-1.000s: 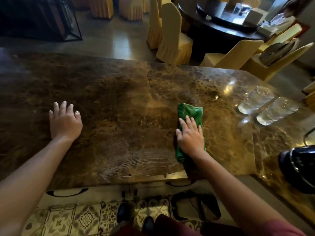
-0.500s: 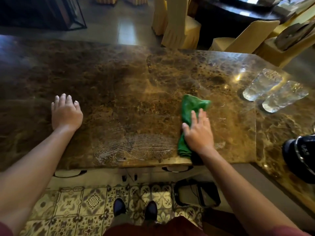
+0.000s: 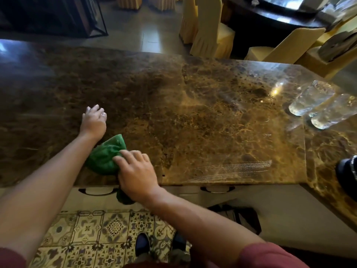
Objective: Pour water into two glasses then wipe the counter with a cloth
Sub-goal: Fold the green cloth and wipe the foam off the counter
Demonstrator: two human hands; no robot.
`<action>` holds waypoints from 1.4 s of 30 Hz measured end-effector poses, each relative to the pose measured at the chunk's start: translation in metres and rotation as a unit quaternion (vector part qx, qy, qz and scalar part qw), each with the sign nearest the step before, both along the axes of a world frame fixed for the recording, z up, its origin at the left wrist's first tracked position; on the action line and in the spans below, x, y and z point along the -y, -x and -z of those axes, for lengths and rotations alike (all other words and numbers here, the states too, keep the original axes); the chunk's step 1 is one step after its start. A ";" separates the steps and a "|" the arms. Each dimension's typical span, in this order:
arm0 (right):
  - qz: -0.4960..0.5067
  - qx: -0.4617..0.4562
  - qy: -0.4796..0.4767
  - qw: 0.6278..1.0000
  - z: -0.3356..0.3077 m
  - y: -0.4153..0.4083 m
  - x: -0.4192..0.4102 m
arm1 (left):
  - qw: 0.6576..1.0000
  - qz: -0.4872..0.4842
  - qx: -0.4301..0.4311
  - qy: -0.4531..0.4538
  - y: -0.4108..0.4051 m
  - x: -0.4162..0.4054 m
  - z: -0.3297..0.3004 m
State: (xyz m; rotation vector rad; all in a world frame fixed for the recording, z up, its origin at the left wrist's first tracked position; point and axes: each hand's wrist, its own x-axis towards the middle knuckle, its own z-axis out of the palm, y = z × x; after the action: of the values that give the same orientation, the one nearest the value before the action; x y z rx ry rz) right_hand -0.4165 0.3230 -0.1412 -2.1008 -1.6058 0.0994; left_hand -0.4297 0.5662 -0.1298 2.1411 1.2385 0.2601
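1. Counter (image 3: pixel 193 113): brown marbled stone top, glossy, running across the whole view; streaky wet smears near its front edge at the right.
2. Cloth (image 3: pixel 105 154): green, bunched, lying on the counter close to the front edge at the left of centre, with one part hanging over that edge below the right hand.
3. Right hand (image 3: pixel 138 171): palm down on the right side of the cloth, fingers spread and nearly straight, pressing it to the counter; no fingers curl round the cloth. The forearm reaches across from the lower right.
4. Left hand (image 3: pixel 94 120): resting on the counter just behind the cloth, fingers bent lightly at the tips, holding nothing. Its wrist lies just beside the cloth's far edge; contact cannot be told.
5. Two glasses (image 3: pixel 311 98) and (image 3: pixel 332 111): clear, standing side by side near the right end of the counter, well apart from the cloth; the fill level cannot be told.
6. Dark round object (image 3: pixel 347 176): at the right edge, partly out of view, on the counter's side wing.
7. Chairs (image 3: pixel 210 31): yellow-covered, beyond the counter.
8. Floor tiles (image 3: pixel 96 235): patterned, below the counter, with two dark shoes (image 3: pixel 142 244).
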 end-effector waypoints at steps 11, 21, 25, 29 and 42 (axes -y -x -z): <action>0.502 -0.016 -0.191 0.844 -0.094 -0.215 0.167 | 0.996 0.036 -0.051 -0.059 0.000 0.003 0.003; 0.572 0.040 0.068 0.816 -0.034 -0.216 0.223 | 0.986 0.024 -0.079 -0.146 -0.004 0.006 0.026; 0.538 0.004 0.057 0.841 -0.039 -0.242 0.234 | 0.977 0.022 -0.113 -0.178 -0.006 0.017 0.025; 0.521 -0.128 0.093 0.839 -0.026 -0.252 0.249 | 0.974 0.024 -0.134 -0.182 -0.007 0.020 0.024; 0.506 -0.110 0.070 0.852 -0.017 -0.236 0.259 | 0.970 0.093 -0.114 -0.193 0.017 0.024 0.017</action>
State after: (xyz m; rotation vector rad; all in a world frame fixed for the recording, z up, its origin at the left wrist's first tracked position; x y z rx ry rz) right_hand -0.1801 0.0642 -0.1242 -2.6490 -0.2255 0.0886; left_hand -0.4468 0.5418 -0.1468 2.6691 1.1735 0.1887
